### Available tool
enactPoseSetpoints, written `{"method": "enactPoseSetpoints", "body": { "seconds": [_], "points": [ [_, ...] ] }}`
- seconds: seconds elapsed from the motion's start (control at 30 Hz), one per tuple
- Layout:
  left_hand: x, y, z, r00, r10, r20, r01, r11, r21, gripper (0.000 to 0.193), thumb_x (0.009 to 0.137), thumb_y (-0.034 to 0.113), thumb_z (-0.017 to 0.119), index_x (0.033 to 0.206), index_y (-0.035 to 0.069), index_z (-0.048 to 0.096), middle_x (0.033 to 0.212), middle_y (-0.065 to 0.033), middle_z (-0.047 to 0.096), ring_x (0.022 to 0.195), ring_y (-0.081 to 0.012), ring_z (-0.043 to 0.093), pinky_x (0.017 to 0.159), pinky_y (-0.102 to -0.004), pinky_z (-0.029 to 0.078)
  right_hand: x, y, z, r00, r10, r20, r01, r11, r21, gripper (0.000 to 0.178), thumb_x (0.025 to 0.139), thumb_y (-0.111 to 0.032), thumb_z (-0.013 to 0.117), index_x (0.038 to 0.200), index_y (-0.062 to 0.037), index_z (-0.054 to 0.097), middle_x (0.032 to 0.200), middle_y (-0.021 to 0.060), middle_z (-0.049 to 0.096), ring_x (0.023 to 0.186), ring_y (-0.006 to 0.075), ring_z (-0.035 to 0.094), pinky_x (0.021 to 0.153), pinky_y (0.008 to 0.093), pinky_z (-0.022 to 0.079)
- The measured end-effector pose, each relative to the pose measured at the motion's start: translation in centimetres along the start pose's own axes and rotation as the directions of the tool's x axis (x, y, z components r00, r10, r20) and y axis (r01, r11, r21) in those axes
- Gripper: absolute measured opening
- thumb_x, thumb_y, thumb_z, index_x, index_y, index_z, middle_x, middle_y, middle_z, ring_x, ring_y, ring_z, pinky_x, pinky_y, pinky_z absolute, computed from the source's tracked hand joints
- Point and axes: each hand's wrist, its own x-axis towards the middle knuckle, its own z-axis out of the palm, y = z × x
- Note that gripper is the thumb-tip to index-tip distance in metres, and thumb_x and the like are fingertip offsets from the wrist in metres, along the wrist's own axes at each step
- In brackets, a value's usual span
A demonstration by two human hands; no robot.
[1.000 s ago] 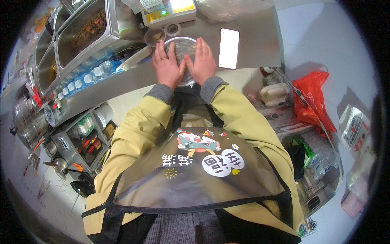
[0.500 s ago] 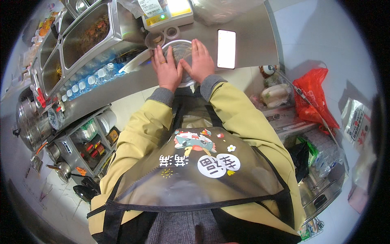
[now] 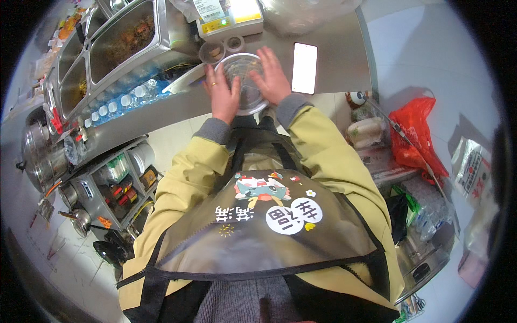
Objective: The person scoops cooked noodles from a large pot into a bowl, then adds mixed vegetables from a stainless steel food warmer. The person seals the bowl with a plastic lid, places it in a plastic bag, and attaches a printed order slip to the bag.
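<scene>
A round tub with a clear lid and a pale rim sits at the counter's near edge. My left hand lies along its left rim, fingers stretched out, a ring on one finger. On the opposite side my right hand rests at the rim with its fingers extended and thumb apart. Neither hand is closed around the tub. Between them the lid shows; what is inside cannot be made out clearly. Two small round cups stand just beyond the tub, the left one with something brownish in it.
A lit phone lies right of the tub on the steel counter. A label printer stands behind. Food pans, a knife-like white blade and several water bottles are at left. A red bag is at right.
My hands have moved apart on the lid. The thumbs, close together before, are now separated, and more of the lid shows. The whole view has shifted slightly.
</scene>
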Motion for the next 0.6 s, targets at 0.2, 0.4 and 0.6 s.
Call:
{"method": "enactPoseSetpoints", "body": {
  "seconds": [0.2, 0.4, 0.6],
  "points": [
    [-2.4, -3.3, -3.1, 0.863, -0.479, 0.163, 0.505, 0.79, -0.347, 0.04, 0.097, 0.027, 0.053, 0.12, -0.005, 0.048, 0.111, -0.0171, 0.058, 0.09, -0.0241, 0.06, 0.082, -0.0361, 0.05, -4.2, 0.9, -2.1, 0.857, 0.501, 0.126, -0.496, 0.732, 0.466, 0.039, 0.093, -0.028, 0.06, 0.116, 0.0025, 0.054, 0.106, 0.0197, 0.063, 0.098, 0.0286, 0.063, 0.086, 0.0389, 0.051],
    [-6.0, -2.1, -3.8, 0.506, -0.435, 0.745, 0.862, 0.211, -0.461, 0.046, 0.101, 0.036, 0.044, 0.125, -0.003, 0.045, 0.11, -0.0164, 0.062, 0.098, -0.0242, 0.064, 0.084, -0.036, 0.054, -7.2, 1.0, -1.2, 0.586, 0.457, 0.669, -0.808, 0.271, 0.523, 0.034, 0.095, -0.031, 0.059, 0.103, 0.003, 0.059, 0.084, 0.0107, 0.067, 0.07, 0.0159, 0.066, 0.064, 0.0265, 0.055],
    [-5.8, -2.1, -3.9, 0.466, -0.32, 0.825, 0.883, 0.11, -0.456, 0.045, 0.101, 0.032, 0.047, 0.127, -0.004, 0.042, 0.119, -0.0167, 0.059, 0.108, -0.0252, 0.062, 0.089, -0.0333, 0.053, -7.7, 1.6, -0.7, 0.641, 0.391, 0.661, -0.76, 0.197, 0.62, 0.033, 0.097, -0.029, 0.057, 0.104, 0.0037, 0.059, 0.093, 0.0112, 0.068, 0.079, 0.0184, 0.068, 0.069, 0.0275, 0.056]
  ]
}}
